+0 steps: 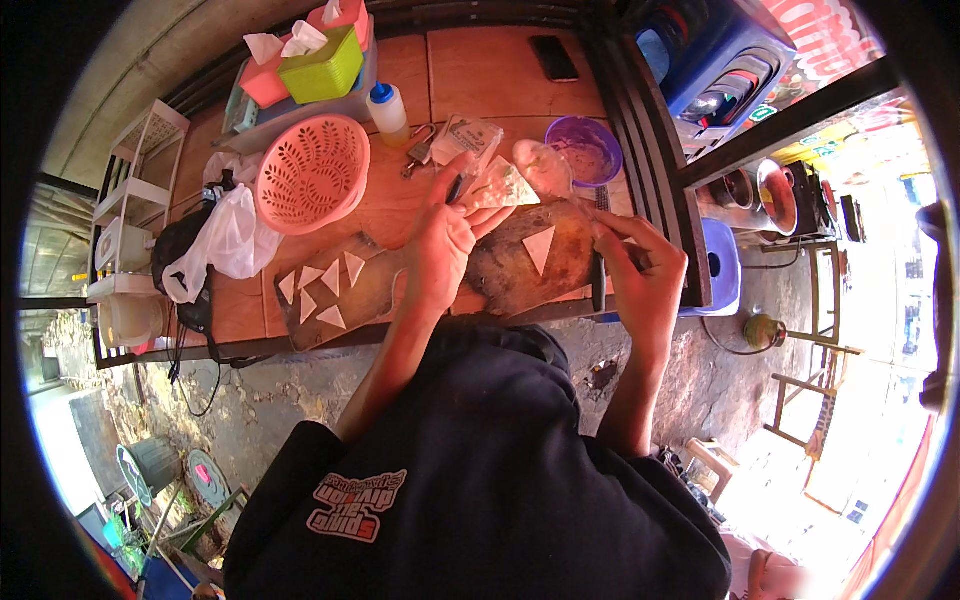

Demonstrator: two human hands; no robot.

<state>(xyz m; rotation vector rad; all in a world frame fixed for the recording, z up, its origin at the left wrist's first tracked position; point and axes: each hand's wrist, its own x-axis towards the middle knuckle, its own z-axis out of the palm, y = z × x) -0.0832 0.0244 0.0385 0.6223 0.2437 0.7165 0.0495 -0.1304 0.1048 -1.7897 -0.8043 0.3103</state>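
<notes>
While one white triangle point(538, 247) lies alone on the dark board point(510, 270), five finished triangles point(320, 288) wait on the left board. My left hand point(440, 245) pinches a white sheet point(505, 187); my right hand point(645, 275) grips a dark knife point(598, 280). I judge most cutting remains, worktop point(400, 200) cluttered.

Open-air street food stall: wooden tabletop point(400, 215) with cutting board point(520, 270), pastry triangles point(325, 290), pink colander point(312, 172) and tissue boxes point(320, 60), above cracked pavement point(300, 395); plastic stools point(720, 265) alongside.
</notes>
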